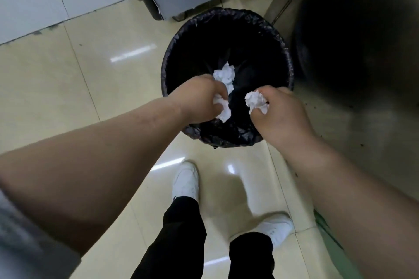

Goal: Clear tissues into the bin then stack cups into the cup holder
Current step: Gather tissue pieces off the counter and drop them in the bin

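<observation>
The person is wearing a grey short sleeve (27,240), showing at the near left over the upper arm; both forearms are showing bare below it. Black trousers (181,240) are covering both legs down to the ankles. White low shoes are covering the feet: the left shoe (186,182) is looking plain and smooth, the right shoe (275,226) is appearing blurred.
</observation>
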A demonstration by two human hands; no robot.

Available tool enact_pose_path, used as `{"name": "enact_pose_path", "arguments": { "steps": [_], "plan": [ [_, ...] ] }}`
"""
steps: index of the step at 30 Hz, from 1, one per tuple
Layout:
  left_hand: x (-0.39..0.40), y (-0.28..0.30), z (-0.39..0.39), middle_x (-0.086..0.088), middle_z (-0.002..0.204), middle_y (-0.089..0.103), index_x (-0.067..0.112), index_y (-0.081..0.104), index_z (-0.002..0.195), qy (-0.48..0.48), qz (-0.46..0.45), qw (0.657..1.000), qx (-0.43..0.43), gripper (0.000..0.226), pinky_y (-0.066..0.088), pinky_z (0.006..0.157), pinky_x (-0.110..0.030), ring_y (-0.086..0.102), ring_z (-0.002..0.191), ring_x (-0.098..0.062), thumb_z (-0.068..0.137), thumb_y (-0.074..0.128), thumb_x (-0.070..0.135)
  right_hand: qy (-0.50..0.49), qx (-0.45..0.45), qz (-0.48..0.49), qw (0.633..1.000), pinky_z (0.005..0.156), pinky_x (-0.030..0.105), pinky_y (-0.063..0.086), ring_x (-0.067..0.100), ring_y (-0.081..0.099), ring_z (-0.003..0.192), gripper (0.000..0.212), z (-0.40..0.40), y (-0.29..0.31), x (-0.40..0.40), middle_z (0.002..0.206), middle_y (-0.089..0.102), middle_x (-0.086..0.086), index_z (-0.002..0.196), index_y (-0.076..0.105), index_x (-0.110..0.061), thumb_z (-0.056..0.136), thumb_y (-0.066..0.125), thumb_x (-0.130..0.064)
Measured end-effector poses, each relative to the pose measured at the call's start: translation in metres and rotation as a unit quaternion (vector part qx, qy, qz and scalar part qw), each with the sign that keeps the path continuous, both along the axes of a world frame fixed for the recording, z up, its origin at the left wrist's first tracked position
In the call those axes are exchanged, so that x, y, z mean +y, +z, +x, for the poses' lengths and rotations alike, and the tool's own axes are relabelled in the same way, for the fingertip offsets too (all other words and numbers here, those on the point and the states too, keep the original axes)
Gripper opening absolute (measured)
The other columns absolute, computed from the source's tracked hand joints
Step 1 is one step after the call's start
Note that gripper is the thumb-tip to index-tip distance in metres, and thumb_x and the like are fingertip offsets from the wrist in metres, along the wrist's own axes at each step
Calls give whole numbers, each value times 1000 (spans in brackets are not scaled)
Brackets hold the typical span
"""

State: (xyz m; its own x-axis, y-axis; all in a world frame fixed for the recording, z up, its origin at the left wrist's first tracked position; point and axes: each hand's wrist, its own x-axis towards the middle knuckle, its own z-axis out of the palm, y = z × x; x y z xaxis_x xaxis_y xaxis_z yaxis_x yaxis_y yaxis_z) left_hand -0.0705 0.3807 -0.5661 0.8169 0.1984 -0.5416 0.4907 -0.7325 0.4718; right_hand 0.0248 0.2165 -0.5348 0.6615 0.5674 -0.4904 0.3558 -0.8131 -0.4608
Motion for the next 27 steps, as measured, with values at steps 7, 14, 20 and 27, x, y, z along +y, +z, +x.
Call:
{"name": "enact_pose_path", "arguments": {
  "steps": [7,14,20,27],
  "plan": [
    [24,-44,19,-7,122,52,26,61,124,48,27,998,21,34,41,93,-30,54,114,-25,90,61,30,-54,60,8,997,62,25,42,24,59,85,16,18,-52,36,95,62,5,98,61,-16,83,58,-17],
    [19,-62,17,-5,125,50,27,61,124,37,28,999,10,35,46,97,-35,54,112,-24,91,58,20,-50,56,-20,997,69,27,41,29,58,93,34,17,-85,34,113,58,13,115,55,-18,81,60,-20],
    [16,-65,13,-5,122,52,26,63,121,34,20,999,21,33,49,94,-38,58,106,-25,89,58,25,-54,82,-36,995,78,28,41,22,53,102,50,18,-86,26,132,47,12,133,47,-20,85,61,-26],
    [14,-30,12,-5,110,63,22,66,109,-15,34,997,74,25,49,93,-37,57,109,-26,89,52,26,-17,88,-57,994,85,28,49,20,60,97,29,20,-49,31,109,65,1,113,63,-22,85,58,-25]
  ]
}}
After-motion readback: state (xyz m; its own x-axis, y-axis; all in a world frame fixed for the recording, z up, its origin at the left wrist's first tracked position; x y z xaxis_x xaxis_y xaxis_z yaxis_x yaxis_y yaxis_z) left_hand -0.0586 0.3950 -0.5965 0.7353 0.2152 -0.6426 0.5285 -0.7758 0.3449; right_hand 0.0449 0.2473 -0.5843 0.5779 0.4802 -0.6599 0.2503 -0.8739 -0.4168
